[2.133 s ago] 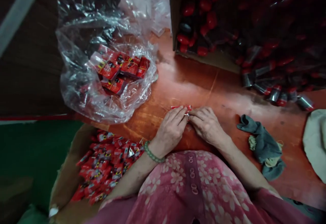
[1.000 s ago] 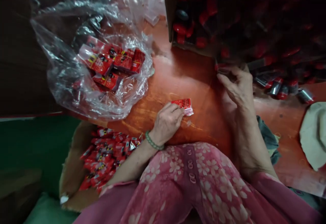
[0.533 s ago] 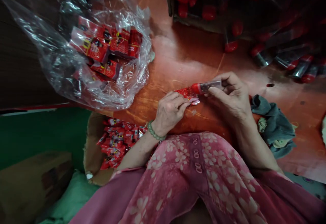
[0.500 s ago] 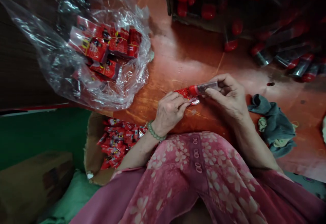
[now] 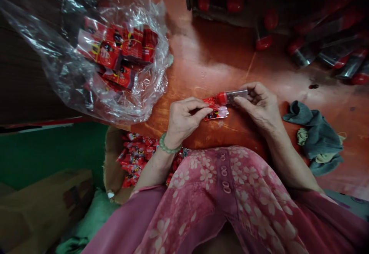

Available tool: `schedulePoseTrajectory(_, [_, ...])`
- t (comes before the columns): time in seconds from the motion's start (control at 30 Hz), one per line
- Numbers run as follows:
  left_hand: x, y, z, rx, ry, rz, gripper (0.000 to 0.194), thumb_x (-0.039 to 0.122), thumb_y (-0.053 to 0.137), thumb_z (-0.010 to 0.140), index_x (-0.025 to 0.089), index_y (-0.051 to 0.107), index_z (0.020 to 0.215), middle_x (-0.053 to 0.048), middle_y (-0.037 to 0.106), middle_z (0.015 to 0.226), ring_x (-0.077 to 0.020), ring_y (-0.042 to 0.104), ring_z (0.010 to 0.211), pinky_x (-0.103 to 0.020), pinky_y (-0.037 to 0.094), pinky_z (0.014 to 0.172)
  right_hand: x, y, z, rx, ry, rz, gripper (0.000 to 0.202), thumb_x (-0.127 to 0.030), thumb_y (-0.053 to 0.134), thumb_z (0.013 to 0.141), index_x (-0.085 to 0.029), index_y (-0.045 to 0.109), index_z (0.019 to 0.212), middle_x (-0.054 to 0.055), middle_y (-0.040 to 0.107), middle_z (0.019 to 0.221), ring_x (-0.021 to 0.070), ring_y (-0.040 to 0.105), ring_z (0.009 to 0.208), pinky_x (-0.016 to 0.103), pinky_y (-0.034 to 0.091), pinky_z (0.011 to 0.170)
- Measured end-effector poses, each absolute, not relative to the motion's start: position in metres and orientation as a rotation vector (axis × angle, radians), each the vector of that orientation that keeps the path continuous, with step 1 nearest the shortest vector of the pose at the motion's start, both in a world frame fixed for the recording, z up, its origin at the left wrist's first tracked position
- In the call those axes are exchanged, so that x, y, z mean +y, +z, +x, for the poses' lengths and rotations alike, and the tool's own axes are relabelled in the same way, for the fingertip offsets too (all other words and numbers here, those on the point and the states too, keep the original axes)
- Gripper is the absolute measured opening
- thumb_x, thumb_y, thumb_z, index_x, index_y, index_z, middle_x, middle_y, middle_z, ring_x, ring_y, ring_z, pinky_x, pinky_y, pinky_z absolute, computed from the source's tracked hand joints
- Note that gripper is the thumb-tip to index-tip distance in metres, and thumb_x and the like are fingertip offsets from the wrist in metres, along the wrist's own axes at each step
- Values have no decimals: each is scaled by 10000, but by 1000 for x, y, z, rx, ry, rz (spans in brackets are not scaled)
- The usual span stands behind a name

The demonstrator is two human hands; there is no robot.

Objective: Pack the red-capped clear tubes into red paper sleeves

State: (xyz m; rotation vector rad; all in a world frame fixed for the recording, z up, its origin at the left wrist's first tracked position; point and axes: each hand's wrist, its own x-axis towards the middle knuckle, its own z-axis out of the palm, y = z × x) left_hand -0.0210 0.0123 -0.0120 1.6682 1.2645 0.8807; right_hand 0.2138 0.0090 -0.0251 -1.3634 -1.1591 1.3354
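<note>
Near the middle of the table, my left hand (image 5: pixel 186 119) pinches a small red printed wrapper (image 5: pixel 216 112) between thumb and fingers; its clear end shows at the right. My right hand (image 5: pixel 261 106) is closed on a clear tube with a red cap (image 5: pixel 235 96), dark inside. The tube lies level, its red cap pointing left and touching or just over the wrapper's upper part. My left wrist wears a green bead bracelet (image 5: pixel 170 144). Part of the wrapper is hidden under my left fingertips.
A clear plastic bag (image 5: pixel 150 88) holding bundled red wrappers (image 5: pixel 108 54) lies at the upper left. Below it stands a cardboard box (image 5: pixel 111 165) of red wrapped pieces (image 5: pixel 135 157). Several red-capped tubes (image 5: pixel 301 52) lie at the upper right, near a grey-green cloth (image 5: pixel 319 134).
My left hand has shifted slightly left along the wrapper, and more of the wrapper shows. The tube in my right hand has turned closer to level. The view has shifted a little.
</note>
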Motion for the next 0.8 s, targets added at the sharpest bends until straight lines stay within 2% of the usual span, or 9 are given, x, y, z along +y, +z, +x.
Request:
schedulePoseTrajectory(0.1, [10, -7, -21, 1293, 1035, 1645, 91, 253, 863, 783, 190, 802, 757, 2, 785, 735, -99, 685, 641, -203, 519, 624, 4, -12, 217, -1080, 1318, -1288, 193, -293, 836, 820, -278, 702, 957, -45, 746, 829, 130, 703, 689, 261, 599, 664])
schedulePoseTrajectory(0.27, [4, 8, -18, 1201, 1126, 1747, 88, 197, 887, 760, 182, 802, 780, 0, 791, 750, -89, 704, 664, -188, 545, 650, -7, 10, 221, -1162, 1191, -1186, 216, -327, 872, 802, -292, 743, 971, -34, 774, 867, 130, 718, 726, 247, 600, 669])
schedulePoseTrajectory(0.43, [-4, 18, -17, 1139, 1141, 1803, 93, 202, 872, 784, 158, 794, 811, -12, 791, 767, -82, 714, 680, -174, 553, 654, -16, 18, 221, -1355, 1200, -1111, 238, -250, 839, 842, -299, 753, 1057, -16, 803, 977, 150, 765, 841, 266, 611, 745])
schedulePoseTrajectory(0.67, [-11, 13, -13, 1118, 1139, 1967, 132, 269, 829, 843, 148, 776, 839, -30, 782, 781, -96, 710, 692, -190, 553, 648, -18, 35, 226, -1879, 840, -1169, 172, -215, 775, 899, -260, 761, 1065, 7, 816, 945, 162, 770, 800, 267, 608, 725])
schedulePoseTrajectory(0.8, [-12, 7, -11, 1101, 1142, 2062, 101, 260, 802, 869, 162, 775, 879, -31, 780, 806, -108, 713, 724, -211, 566, 678, -17, 45, 229, -2028, 809, -1175, 183, -224, 737, 932, -265, 747, 1111, 14, 815, 990, 171, 772, 831, 279, 609, 759])
